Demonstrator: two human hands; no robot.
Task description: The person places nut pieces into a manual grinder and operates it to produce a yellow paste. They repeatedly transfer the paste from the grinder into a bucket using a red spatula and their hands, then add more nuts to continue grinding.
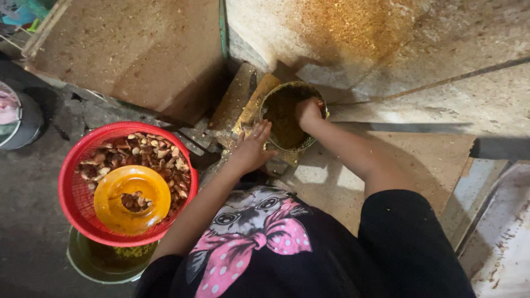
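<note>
A round metal sieve-like bowl [276,95] filled with brownish ground material sits low in front of me. My right hand [308,112] is inside it, fingers curled down into the material, and whether it grips any is hidden. My left hand [253,148] rests on the bowl's near-left rim with fingers spread. To my left stands a red plastic basket [74,165] full of brown and pale nut pieces, with a yellow plastic bowl [131,200] lying in it holding a few pieces.
A green bucket [102,264] sits under the red basket. A grey pot [19,116] stands at the far left. Dusty wooden boards [138,49] and a surface strewn with yellow-brown powder [353,27] lie beyond the bowl. A flat board [425,160] is under my right arm.
</note>
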